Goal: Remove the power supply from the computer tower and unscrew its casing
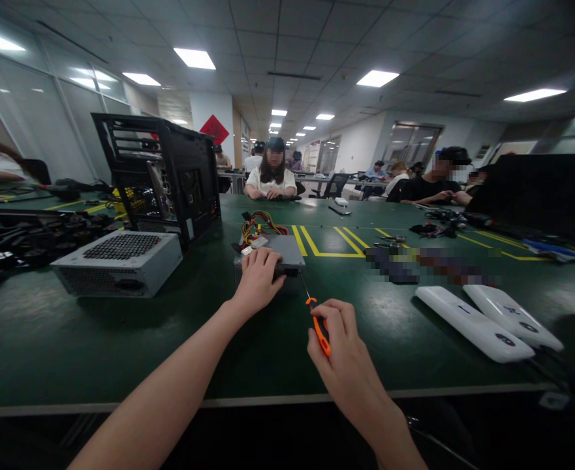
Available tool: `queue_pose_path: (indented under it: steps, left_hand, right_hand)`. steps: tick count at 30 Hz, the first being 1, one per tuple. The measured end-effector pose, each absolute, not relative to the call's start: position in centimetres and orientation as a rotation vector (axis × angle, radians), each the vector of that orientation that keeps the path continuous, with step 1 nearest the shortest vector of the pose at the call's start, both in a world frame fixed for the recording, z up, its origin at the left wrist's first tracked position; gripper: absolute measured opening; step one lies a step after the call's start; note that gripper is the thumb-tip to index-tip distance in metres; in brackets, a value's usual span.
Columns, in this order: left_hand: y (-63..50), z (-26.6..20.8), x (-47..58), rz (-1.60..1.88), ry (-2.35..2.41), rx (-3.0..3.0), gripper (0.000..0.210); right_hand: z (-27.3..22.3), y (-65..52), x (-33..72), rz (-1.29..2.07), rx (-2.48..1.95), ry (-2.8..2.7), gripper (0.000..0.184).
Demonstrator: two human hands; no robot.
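Observation:
My left hand (256,279) grips a small grey power supply (291,248), its fingers laid over the top and the thumb against the near side. A bundle of red, yellow and black cables (267,223) comes off the back of that power supply. In my right hand (341,346) is an orange and black screwdriver (322,334), held by its handle. Its thin shaft points up and left, with the tip at the near right corner of the power supply. Whether the tip sits in a screw is too small to tell.
Left of my hands lies a second, bigger power supply (125,258), before a black computer case (170,176). Dark cables (17,241) spread at far left. Two white oblong devices (473,323) lie right, near a black monitor (536,202). A person (272,176) sits across the green table (209,365).

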State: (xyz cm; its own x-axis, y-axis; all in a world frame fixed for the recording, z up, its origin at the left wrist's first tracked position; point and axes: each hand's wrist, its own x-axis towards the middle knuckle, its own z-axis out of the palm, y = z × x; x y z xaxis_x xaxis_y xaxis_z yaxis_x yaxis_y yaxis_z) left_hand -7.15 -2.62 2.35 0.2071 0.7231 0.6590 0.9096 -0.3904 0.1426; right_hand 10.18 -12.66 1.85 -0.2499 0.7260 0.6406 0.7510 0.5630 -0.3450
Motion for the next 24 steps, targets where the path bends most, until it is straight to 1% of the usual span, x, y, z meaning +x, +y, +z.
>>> queue_pose_path:
  steps: [2,9,18,24]
  left_hand:
    - [-2.61,2.36,-7.08,-0.959,-1.54,-2.202,0.03]
    - [-2.52,2.26,-7.26,-0.946,-1.535,-2.193,0.029]
    - [-2.61,2.36,-7.25,-0.953,-1.551,-2.198,0.029]
    - [-2.59,2.42,-7.29,-0.964,-1.563,-2.211,0.029]
  right_hand:
    - [1.72,-12.7,10.08,-0.061,-1.166,-2.011,0.018]
    - [1.5,-12.43,10.86,-0.321,-1.141,-1.913,0.018]
    - [2.14,-12.86,10.3,-0.198,-1.195,-1.944,0.026]
    - [1.84,-12.58,10.49,-0.311,-1.302,-1.894,0.026]
